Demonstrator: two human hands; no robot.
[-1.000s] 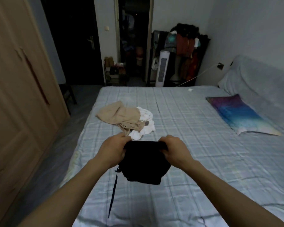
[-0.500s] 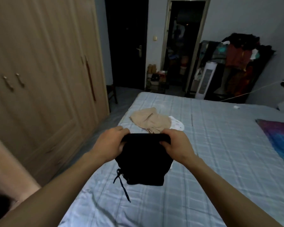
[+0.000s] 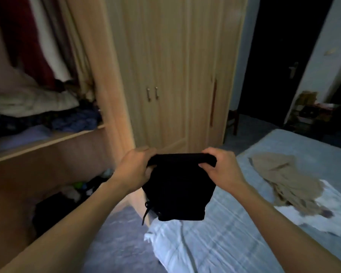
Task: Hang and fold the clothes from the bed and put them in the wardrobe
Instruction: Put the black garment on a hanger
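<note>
Left hand (image 3: 135, 170) and right hand (image 3: 220, 168), fingers curled over the top edge of a folded black garment (image 3: 177, 192), held it in the air between them, its drawstring (image 3: 146, 212) dangling below the left hand. Right of the right hand, a beige garment (image 3: 283, 180) and a white garment (image 3: 323, 211) lay on the bed (image 3: 234, 233). Left of the left hand stood an open wardrobe shelf (image 3: 53, 137) heaped with clothes.

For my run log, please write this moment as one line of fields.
left hand: grips folded black garment | right hand: grips it too | wardrobe: open, shelf piled | bed: beige garment, white garment
</note>
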